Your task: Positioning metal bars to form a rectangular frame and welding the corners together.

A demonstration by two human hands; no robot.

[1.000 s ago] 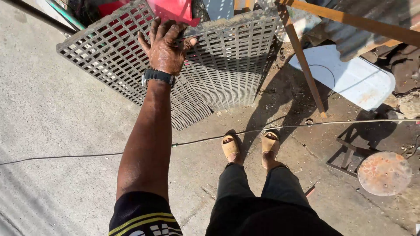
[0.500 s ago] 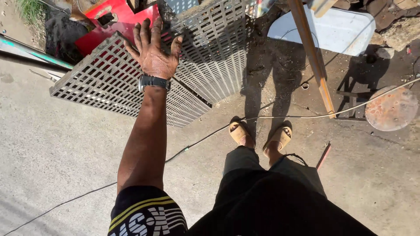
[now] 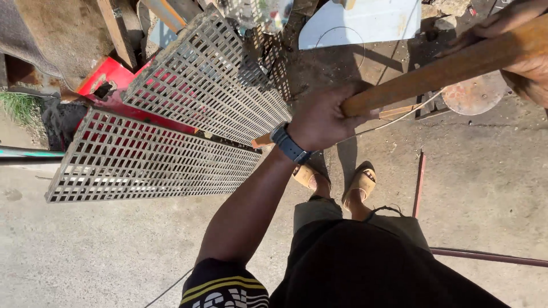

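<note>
Left hand (image 3: 325, 117) fingers wrapped tight around near end of long rusty-brown round pole (image 3: 451, 65). Right hand (image 3: 528, 45) grips same pole farther along, above grey perforated metal grates (image 3: 171, 154).

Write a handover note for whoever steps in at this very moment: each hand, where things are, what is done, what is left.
Left hand: closed round the lower end of a rusty brown bar.
Right hand: at the top right edge, gripping the same bar higher up; only partly in view.
The bar is held off the ground, slanting up to the right.
Two grey metal grates lie on the ground to the left, over a red panel.
Done: bar in both hands.
Left: cannot tell where the bar goes.
</note>
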